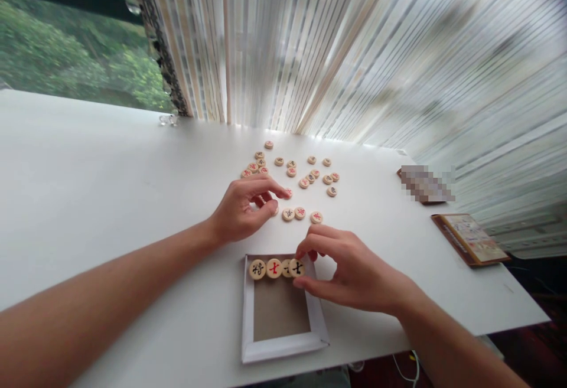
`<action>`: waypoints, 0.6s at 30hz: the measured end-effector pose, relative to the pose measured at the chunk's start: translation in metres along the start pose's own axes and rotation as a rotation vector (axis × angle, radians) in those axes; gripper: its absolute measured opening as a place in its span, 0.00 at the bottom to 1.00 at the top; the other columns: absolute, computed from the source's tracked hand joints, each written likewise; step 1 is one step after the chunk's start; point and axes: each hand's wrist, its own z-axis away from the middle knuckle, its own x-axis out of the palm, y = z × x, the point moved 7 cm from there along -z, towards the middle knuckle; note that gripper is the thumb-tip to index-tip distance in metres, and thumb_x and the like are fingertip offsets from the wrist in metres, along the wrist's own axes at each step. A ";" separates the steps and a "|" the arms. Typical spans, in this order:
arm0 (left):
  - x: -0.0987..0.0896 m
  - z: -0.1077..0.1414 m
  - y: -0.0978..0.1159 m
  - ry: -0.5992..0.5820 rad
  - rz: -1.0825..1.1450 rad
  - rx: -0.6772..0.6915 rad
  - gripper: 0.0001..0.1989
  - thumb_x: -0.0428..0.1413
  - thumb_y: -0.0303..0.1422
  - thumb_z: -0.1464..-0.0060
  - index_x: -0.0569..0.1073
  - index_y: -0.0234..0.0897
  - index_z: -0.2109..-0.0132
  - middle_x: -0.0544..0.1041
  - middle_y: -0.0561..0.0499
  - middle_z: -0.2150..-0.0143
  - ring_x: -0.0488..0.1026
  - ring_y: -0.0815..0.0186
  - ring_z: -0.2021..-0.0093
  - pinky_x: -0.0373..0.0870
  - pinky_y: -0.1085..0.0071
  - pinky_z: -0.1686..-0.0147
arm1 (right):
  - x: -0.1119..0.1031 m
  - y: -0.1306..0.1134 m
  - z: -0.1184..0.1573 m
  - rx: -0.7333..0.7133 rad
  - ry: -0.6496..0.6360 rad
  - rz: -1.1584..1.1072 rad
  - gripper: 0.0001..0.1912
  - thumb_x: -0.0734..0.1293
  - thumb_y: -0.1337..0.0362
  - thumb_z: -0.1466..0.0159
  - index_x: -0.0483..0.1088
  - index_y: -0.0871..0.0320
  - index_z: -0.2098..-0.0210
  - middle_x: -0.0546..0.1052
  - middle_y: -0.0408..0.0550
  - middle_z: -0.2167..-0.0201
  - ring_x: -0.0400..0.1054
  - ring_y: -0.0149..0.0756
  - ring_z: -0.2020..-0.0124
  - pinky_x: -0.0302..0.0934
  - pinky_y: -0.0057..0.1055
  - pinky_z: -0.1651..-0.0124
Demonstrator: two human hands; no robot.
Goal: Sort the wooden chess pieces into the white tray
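Round wooden Chinese chess pieces with red or black characters are spread over the white table. My right hand [349, 267] pinches a black-character chess piece [297, 268] between thumb and fingers at the upper right of a shallow white box [283, 349]. That piece partly overlaps another black one [286, 268]. Left of them in the box lie a red-character piece [274, 269] and a black-character piece [257, 269]. Over the table, my left hand [248, 208] has thumb and index finger apart. Its index fingertip is at a red piece [288, 193]; another piece [275, 206] is partly hidden by the thumb.
Several loose pieces [291, 172] lie beyond my hands. Two flat brown-edged items, a nearer one [472, 239] and a farther one [423, 185], rest at the right. Striped curtains [274, 45] hang along the table's far edge, beside a window [80, 51].
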 end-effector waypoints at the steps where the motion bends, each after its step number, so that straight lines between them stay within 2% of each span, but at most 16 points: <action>1: 0.000 0.000 0.000 -0.002 0.005 -0.003 0.12 0.57 0.22 0.44 0.85 0.34 0.57 0.84 0.47 0.59 0.78 0.70 0.68 0.75 0.76 0.70 | 0.003 0.001 0.001 -0.005 0.002 0.004 0.08 0.76 0.64 0.34 0.74 0.58 0.60 0.74 0.46 0.65 0.68 0.34 0.65 0.62 0.29 0.62; 6: 0.001 0.000 -0.002 -0.013 0.014 -0.015 0.11 0.58 0.23 0.43 0.85 0.34 0.57 0.83 0.46 0.58 0.79 0.69 0.67 0.76 0.75 0.69 | 0.011 0.001 0.001 -0.056 0.016 0.032 0.07 0.75 0.64 0.33 0.74 0.58 0.60 0.74 0.46 0.66 0.67 0.35 0.66 0.62 0.29 0.64; 18: 0.001 0.000 -0.001 -0.023 0.021 -0.024 0.11 0.58 0.23 0.43 0.84 0.33 0.57 0.83 0.46 0.58 0.78 0.71 0.69 0.76 0.76 0.70 | 0.012 0.003 0.001 -0.098 0.061 0.073 0.07 0.75 0.63 0.32 0.75 0.59 0.60 0.74 0.46 0.67 0.67 0.34 0.68 0.61 0.28 0.66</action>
